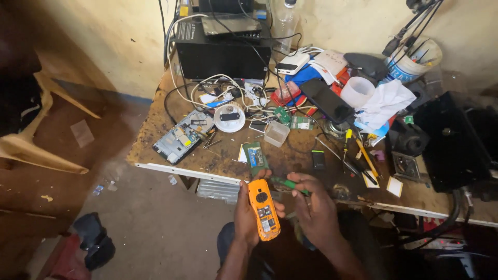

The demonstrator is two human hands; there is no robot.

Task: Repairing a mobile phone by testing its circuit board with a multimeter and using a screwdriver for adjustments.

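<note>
My left hand [245, 215] grips a small orange mobile phone [263, 209] with its back cover off, so the inner parts show. The phone is held upright in front of the workbench edge, above my lap. My right hand [311, 205] holds a green-handled screwdriver [288, 184], its shaft pointing left toward the top of the phone. Both hands are close together below the bench's white front strip [181, 171].
The worn wooden bench [155, 129] carries an opened circuit board tray [183, 137], a white round dish [229, 118], a clear plastic box [276, 133], a dark phone [328, 101], yellow screwdrivers [365, 155], cables, a black box [223, 49] and a bucket of tools [415, 59]. A wooden chair [36, 135] stands left.
</note>
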